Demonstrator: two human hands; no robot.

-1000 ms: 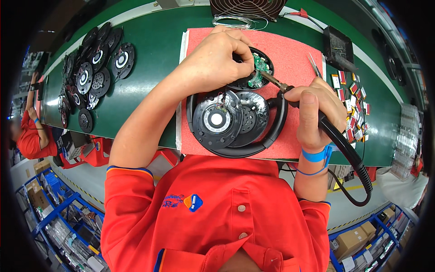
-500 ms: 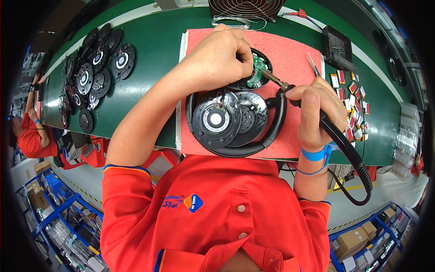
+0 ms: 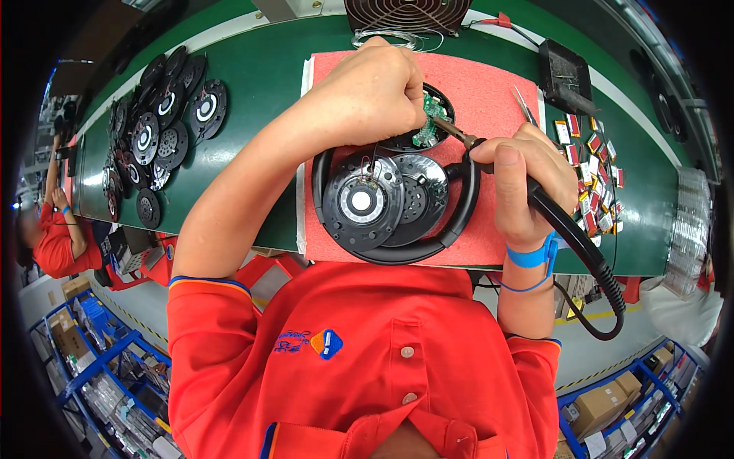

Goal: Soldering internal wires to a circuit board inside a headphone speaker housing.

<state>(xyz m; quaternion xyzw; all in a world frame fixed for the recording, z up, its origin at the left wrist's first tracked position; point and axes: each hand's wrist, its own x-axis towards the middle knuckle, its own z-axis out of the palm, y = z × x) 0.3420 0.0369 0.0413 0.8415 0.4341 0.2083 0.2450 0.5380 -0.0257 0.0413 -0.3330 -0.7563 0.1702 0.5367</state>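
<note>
A pair of black headphones, with its headband (image 3: pixel 475 200) curving toward me, lies on a pink foam mat (image 3: pixel 501 96). In the far ear cup (image 3: pixel 449 102) sits a green circuit board (image 3: pixel 432 115). My right hand (image 3: pixel 531 180) is closed round a black soldering iron (image 3: pixel 566 222), whose metal tip reaches the board. Over the cup's left side, my left hand (image 3: pixel 375 96) is closed, fingers curled at the board; what they pinch is hidden. Nearer me, a round speaker plate (image 3: pixel 363 202) with thin wires overlaps a second black disc (image 3: pixel 428 191).
Several speaker plates (image 3: pixel 157 138) are heaped at left. At right lie several small batteries (image 3: pixel 595 164), tweezers (image 3: pixel 524 105) and a black tray (image 3: pixel 566 76). A fan grille (image 3: pixel 405 11) and a wire coil (image 3: pixel 386 37) stand behind. Another person (image 3: pixel 65 237) sits far left.
My left hand has turned slightly, and its fingers look more curled over the board. The soldering iron's tip stays at the board, with its handle shifted slightly left.
</note>
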